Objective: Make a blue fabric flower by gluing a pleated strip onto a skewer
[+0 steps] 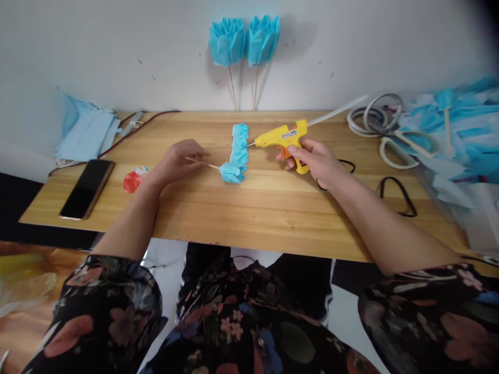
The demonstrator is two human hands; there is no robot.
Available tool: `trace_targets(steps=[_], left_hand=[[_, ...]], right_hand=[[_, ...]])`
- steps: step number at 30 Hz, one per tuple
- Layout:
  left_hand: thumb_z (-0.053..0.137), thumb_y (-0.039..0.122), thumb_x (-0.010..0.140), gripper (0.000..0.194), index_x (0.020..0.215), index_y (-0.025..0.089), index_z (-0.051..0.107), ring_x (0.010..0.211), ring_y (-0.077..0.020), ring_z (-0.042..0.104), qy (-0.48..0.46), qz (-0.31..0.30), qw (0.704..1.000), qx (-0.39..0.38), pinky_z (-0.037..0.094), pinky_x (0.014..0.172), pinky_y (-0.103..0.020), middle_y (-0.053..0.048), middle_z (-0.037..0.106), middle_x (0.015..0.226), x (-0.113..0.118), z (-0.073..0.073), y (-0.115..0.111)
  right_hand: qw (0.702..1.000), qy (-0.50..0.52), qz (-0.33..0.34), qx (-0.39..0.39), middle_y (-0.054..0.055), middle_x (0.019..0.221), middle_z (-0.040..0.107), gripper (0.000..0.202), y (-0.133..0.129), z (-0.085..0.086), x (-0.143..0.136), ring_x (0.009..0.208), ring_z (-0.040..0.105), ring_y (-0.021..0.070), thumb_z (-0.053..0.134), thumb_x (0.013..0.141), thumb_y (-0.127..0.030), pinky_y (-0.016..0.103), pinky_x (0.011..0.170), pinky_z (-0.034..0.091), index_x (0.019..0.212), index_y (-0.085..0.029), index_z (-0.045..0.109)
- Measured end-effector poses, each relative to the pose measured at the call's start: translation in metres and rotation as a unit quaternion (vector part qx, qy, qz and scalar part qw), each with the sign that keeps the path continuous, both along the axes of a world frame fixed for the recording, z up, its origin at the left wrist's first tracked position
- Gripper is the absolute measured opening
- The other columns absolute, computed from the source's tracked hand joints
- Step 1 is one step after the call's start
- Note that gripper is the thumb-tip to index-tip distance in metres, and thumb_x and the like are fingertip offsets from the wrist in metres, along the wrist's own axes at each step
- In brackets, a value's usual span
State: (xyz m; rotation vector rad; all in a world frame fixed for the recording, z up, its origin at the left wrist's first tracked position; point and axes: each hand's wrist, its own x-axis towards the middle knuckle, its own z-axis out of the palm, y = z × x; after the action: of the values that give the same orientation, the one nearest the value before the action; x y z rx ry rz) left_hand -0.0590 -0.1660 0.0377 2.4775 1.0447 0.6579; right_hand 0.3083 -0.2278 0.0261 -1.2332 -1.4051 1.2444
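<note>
My left hand (182, 162) is closed around a thin wooden stick (212, 166). At the stick's right end a small roll of folded blue material (231, 173) is wrapped. From that roll a pleated blue strip (239, 143) runs away from me, flat on the table. My right hand (312, 156) grips a yellow hot glue gun (283, 136) by its handle, with fingers at the orange trigger (286, 152). Its nozzle points left and is at the right edge of the pleated strip; whether it touches, I cannot tell. A clear glue stick (339, 110) sticks out of the gun's back.
Two blue flowers (226, 42) on sticks lean against the wall. At left lie face masks (83, 130), a phone (88, 189) and a red wrapper (133, 180). Rolls of tape (384, 114), scissors (409, 148), a black cable (405, 197) and blue scraps (460, 119) are at right.
</note>
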Motion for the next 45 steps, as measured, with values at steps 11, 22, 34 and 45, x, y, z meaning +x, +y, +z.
trace_targets(steps=[11, 22, 34, 45], left_hand=[[0.044, 0.031, 0.105, 0.034, 0.12, 0.019, 0.073, 0.081, -0.0203, 0.065, 0.2, 0.03, 0.978, 0.05, 0.045, 0.068, -0.029, -0.008, 0.069, 0.093, 0.043, -0.002, -0.113], [0.041, 0.036, 0.107, 0.037, 0.124, 0.021, 0.07, 0.081, -0.0234, 0.064, 0.294, 0.101, 0.95, 0.041, 0.044, 0.068, -0.032, -0.009, 0.067, 0.092, 0.061, -0.005, -0.119], [0.055, 0.025, 0.096, 0.019, 0.091, 0.02, 0.074, 0.087, -0.025, 0.07, 0.159, 0.155, 0.975, -0.008, 0.05, 0.077, -0.033, -0.008, 0.079, 0.096, 0.06, -0.015, -0.093], [0.057, 0.033, 0.092, 0.02, 0.089, 0.018, 0.07, 0.081, -0.0202, 0.062, 0.109, 0.478, 0.871, 0.041, 0.038, 0.071, -0.028, -0.004, 0.07, 0.083, -0.091, 0.031, -0.122]], right_hand=[[0.996, 0.089, -0.022, 0.002, 0.004, 0.094, 0.077, 0.019, 0.008, -0.005, 0.002, 0.061, 0.055, 0.0105, 0.075, 0.091, -0.042, 0.028, 0.063, 0.057, 0.089, -0.023, 0.073], [0.998, 0.06, -0.029, -0.013, 0.003, 0.099, 0.079, 0.018, 0.004, 0.002, -0.001, 0.063, 0.059, 0.0105, 0.071, 0.095, -0.043, 0.027, 0.067, 0.061, 0.09, -0.025, 0.07], [0.998, 0.052, -0.029, -0.014, 0.004, 0.102, 0.078, 0.015, 0.006, -0.001, 0.001, 0.063, 0.059, 0.0096, 0.067, 0.097, -0.038, 0.026, 0.068, 0.059, 0.092, -0.024, 0.071], [0.997, 0.063, -0.042, -0.018, 0.005, 0.099, 0.078, 0.012, 0.004, 0.001, 0.0, 0.062, 0.056, 0.0103, 0.07, 0.094, -0.033, 0.027, 0.068, 0.058, 0.088, -0.023, 0.071]])
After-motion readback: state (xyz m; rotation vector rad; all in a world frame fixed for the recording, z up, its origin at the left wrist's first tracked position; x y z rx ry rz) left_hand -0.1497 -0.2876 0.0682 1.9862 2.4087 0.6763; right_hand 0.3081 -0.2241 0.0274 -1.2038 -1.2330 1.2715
